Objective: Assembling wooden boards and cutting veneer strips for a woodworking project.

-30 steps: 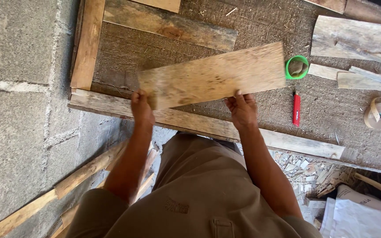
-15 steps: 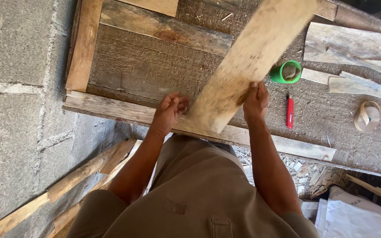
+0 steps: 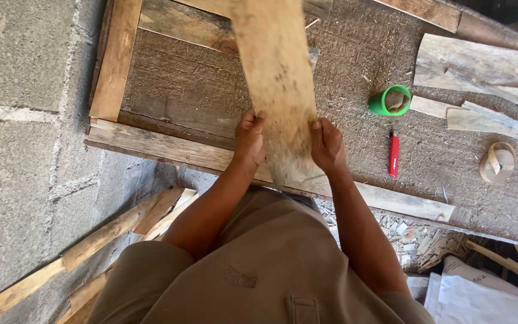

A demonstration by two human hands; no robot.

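now both hands are gripping a pale plank (image 3: 274,84) by its near end, the left hand (image 3: 250,139) clamped on its left edge and the right hand (image 3: 327,146) clamped on its right edge, fingers curling around the wood. the plank is running straight away from the hands, over a rough board (image 3: 187,90) and a wooden frame (image 3: 115,60). just right of the right hand a red marker (image 3: 394,155) is lying on the board, beyond it a green cup (image 3: 389,101), and farther right a tape roll (image 3: 497,162) and some wood scraps (image 3: 481,117).
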